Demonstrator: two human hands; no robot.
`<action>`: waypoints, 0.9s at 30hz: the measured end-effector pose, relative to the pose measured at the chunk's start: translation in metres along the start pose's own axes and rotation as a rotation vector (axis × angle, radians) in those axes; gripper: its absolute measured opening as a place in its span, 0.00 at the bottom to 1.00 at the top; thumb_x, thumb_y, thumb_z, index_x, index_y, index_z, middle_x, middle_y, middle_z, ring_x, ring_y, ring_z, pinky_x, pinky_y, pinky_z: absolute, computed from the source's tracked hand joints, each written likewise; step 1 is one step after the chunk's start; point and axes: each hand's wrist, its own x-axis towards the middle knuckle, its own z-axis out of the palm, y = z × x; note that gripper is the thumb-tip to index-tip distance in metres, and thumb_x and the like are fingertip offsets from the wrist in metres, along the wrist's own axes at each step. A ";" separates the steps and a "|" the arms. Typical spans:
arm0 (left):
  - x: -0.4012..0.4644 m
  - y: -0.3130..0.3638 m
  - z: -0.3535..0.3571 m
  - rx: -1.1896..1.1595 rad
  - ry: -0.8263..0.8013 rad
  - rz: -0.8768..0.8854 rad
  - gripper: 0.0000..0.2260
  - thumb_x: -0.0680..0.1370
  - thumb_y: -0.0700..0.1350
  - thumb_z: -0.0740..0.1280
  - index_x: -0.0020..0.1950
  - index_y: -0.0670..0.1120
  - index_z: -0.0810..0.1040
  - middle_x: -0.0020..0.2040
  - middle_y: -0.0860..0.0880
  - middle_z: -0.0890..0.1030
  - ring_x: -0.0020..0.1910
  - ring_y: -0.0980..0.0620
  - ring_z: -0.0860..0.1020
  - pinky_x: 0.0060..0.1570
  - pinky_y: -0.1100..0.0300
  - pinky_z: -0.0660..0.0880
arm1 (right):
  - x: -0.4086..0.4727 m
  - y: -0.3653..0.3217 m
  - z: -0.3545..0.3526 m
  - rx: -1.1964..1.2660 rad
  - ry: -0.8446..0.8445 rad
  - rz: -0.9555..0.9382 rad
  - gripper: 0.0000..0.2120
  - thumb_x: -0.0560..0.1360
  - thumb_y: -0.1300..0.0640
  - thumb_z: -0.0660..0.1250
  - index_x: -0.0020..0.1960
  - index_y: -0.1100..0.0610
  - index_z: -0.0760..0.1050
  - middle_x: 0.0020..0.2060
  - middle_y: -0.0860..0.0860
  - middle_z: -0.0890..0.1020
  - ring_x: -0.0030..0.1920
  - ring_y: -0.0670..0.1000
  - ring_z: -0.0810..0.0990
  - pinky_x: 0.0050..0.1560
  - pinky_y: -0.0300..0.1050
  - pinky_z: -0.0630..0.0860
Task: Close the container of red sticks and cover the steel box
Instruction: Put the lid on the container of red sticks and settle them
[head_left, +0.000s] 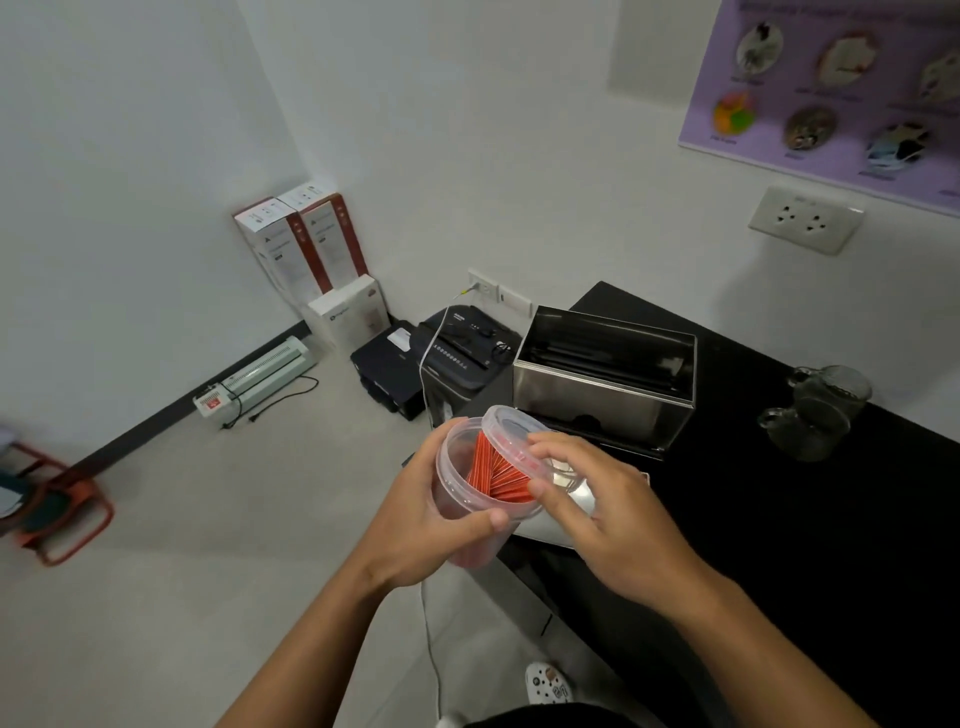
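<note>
My left hand (436, 525) grips a clear round plastic container (457, 493) tilted toward me, with red sticks (496, 470) fanned inside. My right hand (597, 514) holds the clear round lid (511, 431) tilted over the container's far rim, so the mouth is half covered. Behind them the steel box (602, 395) stands open-topped on the black table (779, 519). A shiny flat steel sheet (571, 506), possibly the box's cover, lies on the table under my right hand, mostly hidden.
Clear glass mugs (815, 410) stand at the right of the steel box. On the floor left of the table are a paper shredder (462, 358), a black printer (387, 369), a laminator (260, 382) and stacked cartons (311, 249). A white cable (431, 639) hangs by the table's edge.
</note>
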 end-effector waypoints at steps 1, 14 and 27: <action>-0.001 0.000 -0.001 -0.009 0.010 -0.006 0.38 0.70 0.61 0.80 0.77 0.59 0.70 0.70 0.55 0.79 0.71 0.49 0.78 0.62 0.63 0.78 | 0.000 0.000 0.003 0.008 0.007 -0.004 0.15 0.83 0.47 0.66 0.68 0.46 0.77 0.68 0.37 0.77 0.69 0.36 0.73 0.66 0.39 0.74; 0.003 0.007 -0.007 -0.042 0.096 0.034 0.40 0.73 0.69 0.72 0.79 0.54 0.66 0.71 0.50 0.79 0.71 0.46 0.79 0.67 0.55 0.77 | 0.009 -0.016 0.013 0.041 0.058 -0.150 0.25 0.77 0.42 0.71 0.72 0.44 0.73 0.71 0.36 0.74 0.72 0.46 0.74 0.68 0.53 0.75; 0.012 0.023 -0.005 -0.074 0.165 0.025 0.30 0.78 0.73 0.61 0.76 0.61 0.67 0.65 0.57 0.82 0.64 0.51 0.83 0.60 0.63 0.78 | 0.022 -0.021 0.024 0.121 0.177 -0.256 0.18 0.81 0.48 0.67 0.69 0.51 0.77 0.68 0.41 0.78 0.71 0.51 0.75 0.68 0.52 0.74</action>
